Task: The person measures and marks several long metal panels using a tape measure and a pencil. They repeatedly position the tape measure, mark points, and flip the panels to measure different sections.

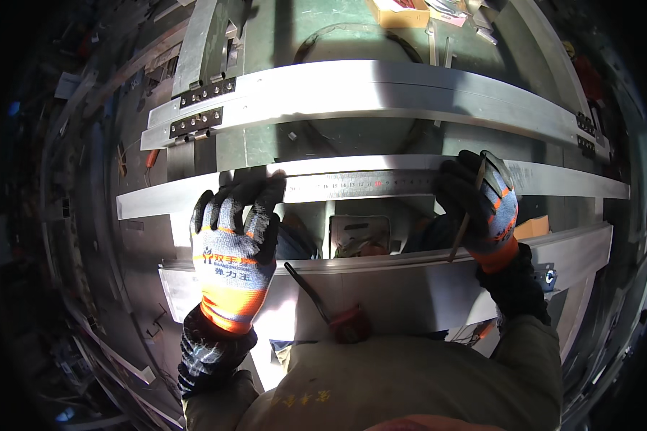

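Note:
Both my hands wear grey gloves with black-coated fingers and orange cuffs. A steel ruler (352, 184) lies lengthwise along a long aluminium bar (579, 184). My left hand (233, 244) is closed over the ruler's left part, fingertips on the bar. At the ruler's right end, my right hand (482, 205) is closed with a thin brown pencil-like stick (456, 246) slanting across its fingers. The fingers of that hand also rest on the ruler and bar, hiding the ruler's end.
Nearer me runs a wider aluminium profile (381, 287), with a red tape measure (350, 325) and its black strap (305, 289) over it. Farther off, another long profile (302, 93) carries black hinges (207, 92). A cardboard box (400, 14) stands at the far side.

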`<state>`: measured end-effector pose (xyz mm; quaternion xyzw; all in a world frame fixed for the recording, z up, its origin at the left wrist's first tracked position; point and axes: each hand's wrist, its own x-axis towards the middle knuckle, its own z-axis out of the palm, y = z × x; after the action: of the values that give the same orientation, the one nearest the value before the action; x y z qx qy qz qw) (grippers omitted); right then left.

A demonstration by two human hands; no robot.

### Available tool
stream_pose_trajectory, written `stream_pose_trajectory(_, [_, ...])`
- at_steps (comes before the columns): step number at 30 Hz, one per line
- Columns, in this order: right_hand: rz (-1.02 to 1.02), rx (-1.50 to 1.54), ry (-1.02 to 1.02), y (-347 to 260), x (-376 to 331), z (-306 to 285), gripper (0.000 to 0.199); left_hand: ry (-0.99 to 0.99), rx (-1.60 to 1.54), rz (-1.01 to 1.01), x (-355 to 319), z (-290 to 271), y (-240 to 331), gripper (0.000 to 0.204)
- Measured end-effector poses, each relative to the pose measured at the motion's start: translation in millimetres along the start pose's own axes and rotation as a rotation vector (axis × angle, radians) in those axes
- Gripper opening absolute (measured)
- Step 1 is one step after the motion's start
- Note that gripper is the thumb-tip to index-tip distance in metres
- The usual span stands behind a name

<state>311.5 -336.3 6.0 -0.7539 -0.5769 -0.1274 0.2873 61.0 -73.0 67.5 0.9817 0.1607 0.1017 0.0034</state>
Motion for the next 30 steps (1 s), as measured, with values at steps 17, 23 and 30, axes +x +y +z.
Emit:
stream_pose_trajectory(17, [0.043, 0.088, -0.102, 21, 7, -19, 0.050, -0.102, -0.018, 0.045, 5, -2, 4, 0.058])
stream_pose_trajectory(23, [0.010, 0.067, -0.075, 22, 7, -15, 0.049, -0.151, -0.016, 0.005, 5, -4, 5, 0.046])
stream_pose_trajectory(30, [0.021, 0.076, -0.053, 26, 0, -9, 0.050, -0.011, 0.053, 0.143, 10, 12, -7, 0.055])
